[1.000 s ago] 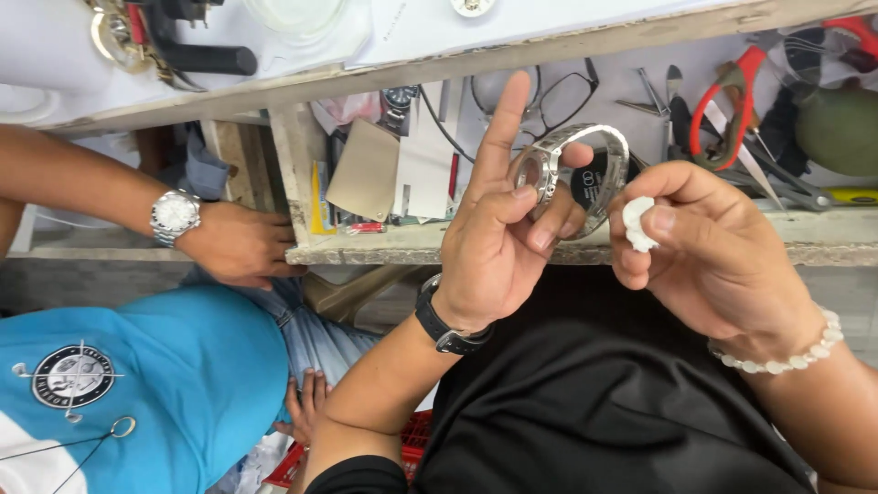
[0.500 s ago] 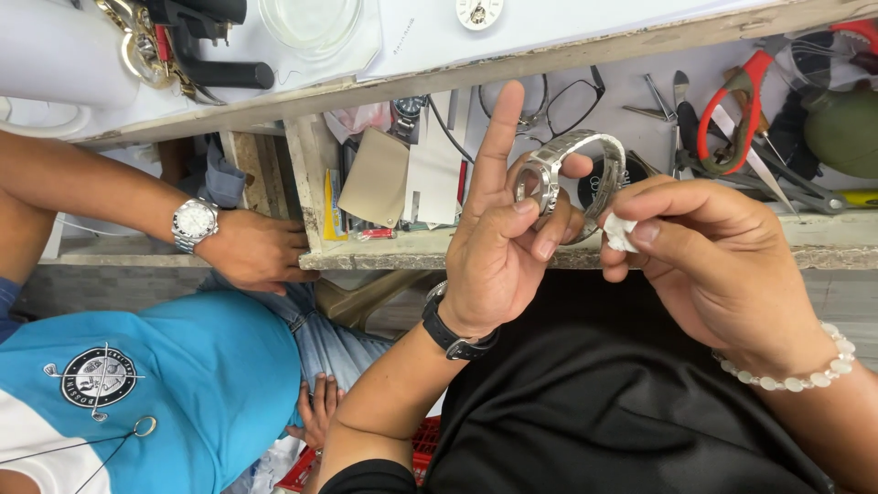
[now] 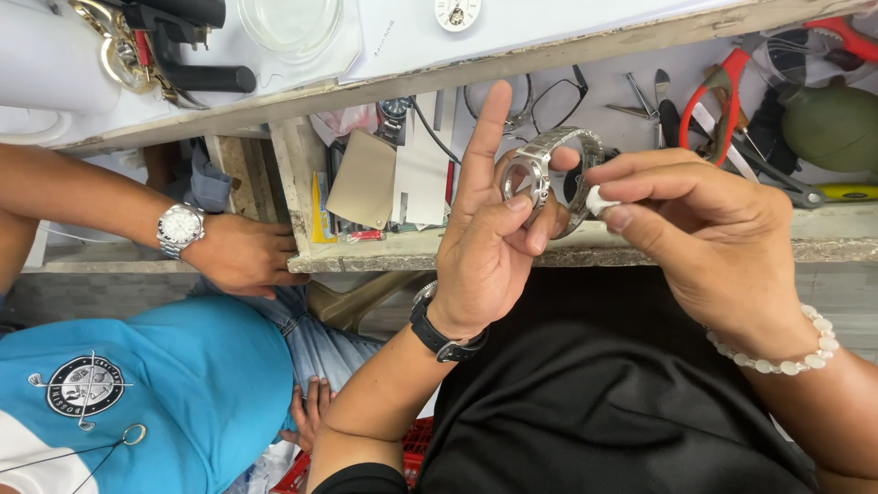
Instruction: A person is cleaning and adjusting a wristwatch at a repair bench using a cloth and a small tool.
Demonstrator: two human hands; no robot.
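My left hand (image 3: 489, 242) grips a silver metal wristwatch (image 3: 540, 174) by its case, index finger pointing straight up. The watch's steel bracelet curls behind my fingers. My right hand (image 3: 709, 242) pinches a small white lump (image 3: 599, 201) between thumb and fingertips and presses it against the side of the watch. A black band is on my left wrist and a white bead bracelet (image 3: 786, 352) on my right. Both hands hover above my black-shirted lap, in front of an open drawer (image 3: 402, 252).
The drawer holds red-handled pliers (image 3: 727, 101), tweezers, spectacles (image 3: 558, 96), cards and a green blower (image 3: 832, 123). A worktop (image 3: 457, 46) above carries a glass dish and a small watch dial. At left a person in a blue shirt rests a hand (image 3: 242, 252) wearing a watch on the drawer's edge.
My right hand has moved left and brought the white lump against the watch. My left hand tilted the watch slightly. The view has shifted a little to the right.
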